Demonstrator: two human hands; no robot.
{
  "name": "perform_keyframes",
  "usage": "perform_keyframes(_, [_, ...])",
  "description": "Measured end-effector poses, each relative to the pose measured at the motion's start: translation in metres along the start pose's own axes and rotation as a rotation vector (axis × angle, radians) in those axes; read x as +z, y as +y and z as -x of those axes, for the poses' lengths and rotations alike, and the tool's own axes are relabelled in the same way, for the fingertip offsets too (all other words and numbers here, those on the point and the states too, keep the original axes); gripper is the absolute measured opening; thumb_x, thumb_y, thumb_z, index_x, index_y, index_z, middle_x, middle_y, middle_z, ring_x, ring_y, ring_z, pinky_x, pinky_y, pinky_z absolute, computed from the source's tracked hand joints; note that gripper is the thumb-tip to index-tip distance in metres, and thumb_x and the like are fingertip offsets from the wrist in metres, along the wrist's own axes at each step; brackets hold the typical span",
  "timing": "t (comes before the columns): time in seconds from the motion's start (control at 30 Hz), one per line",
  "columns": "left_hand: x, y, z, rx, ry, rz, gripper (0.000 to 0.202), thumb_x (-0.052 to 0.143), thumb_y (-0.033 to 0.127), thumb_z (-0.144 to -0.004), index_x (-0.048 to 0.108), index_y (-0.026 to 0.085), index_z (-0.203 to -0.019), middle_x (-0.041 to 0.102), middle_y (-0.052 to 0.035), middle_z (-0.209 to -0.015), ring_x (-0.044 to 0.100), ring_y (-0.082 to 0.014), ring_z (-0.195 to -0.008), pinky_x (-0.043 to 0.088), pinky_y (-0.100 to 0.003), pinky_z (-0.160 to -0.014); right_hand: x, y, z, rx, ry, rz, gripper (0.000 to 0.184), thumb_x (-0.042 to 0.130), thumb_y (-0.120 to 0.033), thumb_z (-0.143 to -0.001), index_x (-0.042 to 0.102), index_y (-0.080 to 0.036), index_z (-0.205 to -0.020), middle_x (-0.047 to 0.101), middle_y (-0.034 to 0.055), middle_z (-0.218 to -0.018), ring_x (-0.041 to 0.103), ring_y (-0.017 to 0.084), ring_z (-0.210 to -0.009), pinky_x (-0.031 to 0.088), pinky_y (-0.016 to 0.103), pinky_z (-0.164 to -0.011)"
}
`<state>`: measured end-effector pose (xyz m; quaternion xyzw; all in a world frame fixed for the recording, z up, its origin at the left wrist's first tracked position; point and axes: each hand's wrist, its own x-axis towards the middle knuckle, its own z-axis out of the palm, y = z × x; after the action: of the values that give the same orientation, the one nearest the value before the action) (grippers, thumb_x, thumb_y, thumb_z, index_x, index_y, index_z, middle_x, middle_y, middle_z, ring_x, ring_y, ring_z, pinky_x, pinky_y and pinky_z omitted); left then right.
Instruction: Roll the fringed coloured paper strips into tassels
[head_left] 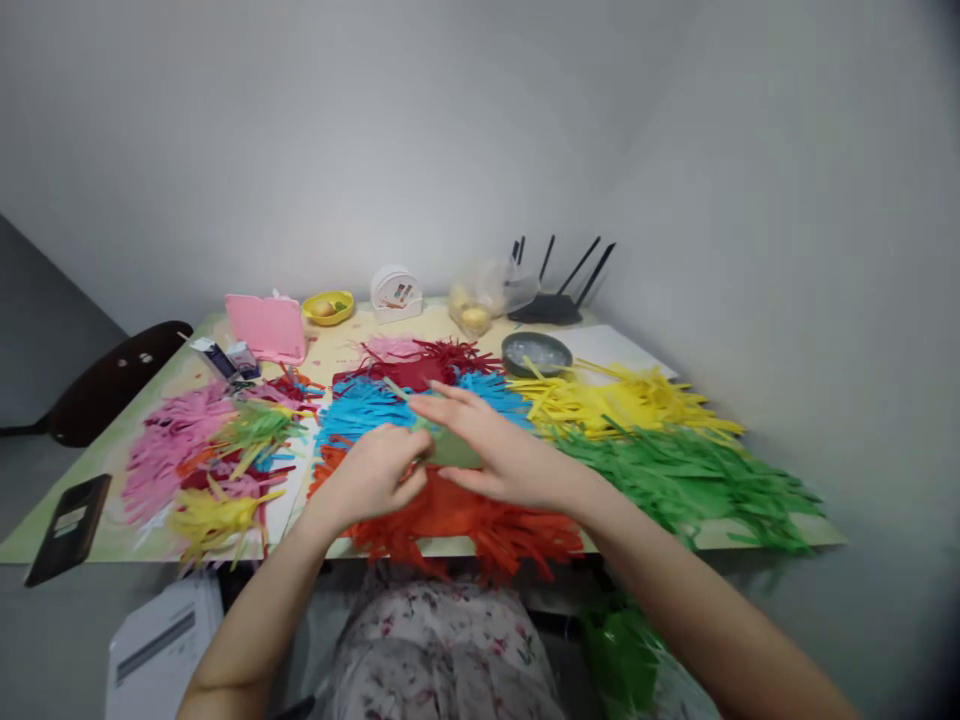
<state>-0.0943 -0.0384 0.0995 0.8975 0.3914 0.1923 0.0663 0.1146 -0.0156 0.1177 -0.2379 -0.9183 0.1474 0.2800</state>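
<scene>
My left hand [381, 475] is closed in a pinch over the middle of the table, with a bit of light green paper [425, 428] at its fingertips. Facing it, my right hand [495, 440] has its fingers stretched out and its thumb apart. Light green fringed paper [456, 450] shows between the right thumb and fingers; how far the hand touches it cannot be made out. Beneath both hands lie sheets of fringed paper: orange [450, 510] nearest me, blue [367, 403] behind it, dark red [420, 372] farther back.
Yellow [637, 400] and green fringed paper [690, 475] spread to the right; a mixed fringed pile [225, 440] lies left. A phone [71, 525] overhangs the left front edge. Behind stand a pink case [266, 325], yellow dish [328, 307], grey bowl [536, 353] and black router [546, 308].
</scene>
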Motion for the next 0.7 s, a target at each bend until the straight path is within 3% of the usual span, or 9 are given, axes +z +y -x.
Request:
perform_keyframes(0.1, [-0.005, -0.009, 0.014, -0.088, -0.019, 0.011, 0.012, 0.046, 0.017, -0.085, 0.056, 0.02, -0.091, 0.066, -0.0039, -0.082, 0.06, -0.0182, -0.076, 0.042, -0.027, -0.069, 0.014, 0.005, -0.022, 0.122, -0.212, 0.014, 0.039, 0.065, -0.018, -0.082, 0.06, -0.019, -0.12, 0.068, 0.0098, -0.109, 0.061, 0.024, -0.105, 0.048, 0.036, -0.086])
perform_keyframes(0.2, [-0.006, -0.027, 0.025, -0.214, 0.035, 0.113, 0.016, 0.046, 0.018, -0.089, 0.058, 0.02, -0.1, 0.07, -0.0046, -0.09, 0.064, -0.0179, -0.08, 0.046, -0.027, -0.071, 0.013, 0.007, -0.026, 0.209, -0.253, 0.172, 0.003, 0.064, -0.017, -0.082, 0.064, -0.018, -0.085, 0.066, 0.0044, -0.08, 0.06, 0.019, -0.076, 0.041, 0.027, -0.065])
perform_keyframes(0.33, [-0.006, -0.041, 0.026, -0.297, 0.098, 0.143, 0.021, 0.046, 0.014, -0.087, 0.062, 0.02, -0.099, 0.072, -0.0058, -0.097, 0.066, -0.0206, -0.091, 0.05, -0.033, -0.082, 0.006, -0.004, -0.024, 0.203, -0.135, 0.349, 0.006, 0.058, -0.015, -0.086, 0.059, -0.02, -0.082, 0.063, 0.0024, -0.078, 0.056, 0.016, -0.069, 0.032, 0.025, -0.059])
perform_keyframes(0.43, [-0.006, -0.036, 0.014, -0.206, 0.167, 0.125, 0.036, 0.055, 0.019, -0.084, 0.058, 0.02, -0.12, 0.058, -0.0118, -0.135, 0.053, -0.0262, -0.126, 0.042, -0.043, -0.106, 0.005, -0.015, -0.023, 0.154, -0.117, 0.492, 0.008, 0.055, -0.015, -0.089, 0.059, -0.02, -0.084, 0.064, 0.0038, -0.079, 0.057, 0.017, -0.069, 0.032, 0.027, -0.061])
perform_keyframes(0.5, [-0.005, -0.031, 0.003, -0.11, 0.162, 0.155, 0.041, 0.059, 0.02, -0.082, 0.057, 0.022, -0.123, 0.05, -0.0096, -0.145, 0.044, -0.0258, -0.136, 0.032, -0.045, -0.116, 0.003, -0.021, -0.021, 0.091, -0.12, 0.53, 0.01, 0.053, -0.015, -0.091, 0.059, -0.02, -0.084, 0.064, 0.004, -0.077, 0.057, 0.018, -0.069, 0.033, 0.029, -0.063])
perform_keyframes(0.6, [-0.001, -0.027, -0.01, -0.072, 0.123, 0.223, 0.032, 0.054, 0.011, -0.08, 0.066, 0.025, -0.106, 0.07, -0.003, -0.117, 0.062, -0.0213, -0.112, 0.028, -0.046, -0.118, -0.007, -0.025, -0.016, 0.089, -0.08, 0.449, 0.007, 0.054, -0.018, -0.091, 0.059, -0.021, -0.088, 0.064, 0.0032, -0.078, 0.058, 0.018, -0.07, 0.035, 0.029, -0.063])
perform_keyframes(0.7, [0.0, -0.028, -0.015, -0.088, 0.096, 0.346, 0.027, 0.052, 0.009, -0.08, 0.069, 0.023, -0.095, 0.074, 0.0008, -0.092, 0.067, -0.0166, -0.085, 0.04, -0.039, -0.108, -0.022, -0.017, -0.007, 0.207, -0.039, 0.27, 0.008, 0.062, -0.029, -0.087, 0.059, -0.022, -0.09, 0.065, 0.0032, -0.085, 0.059, 0.018, -0.074, 0.04, 0.026, -0.063])
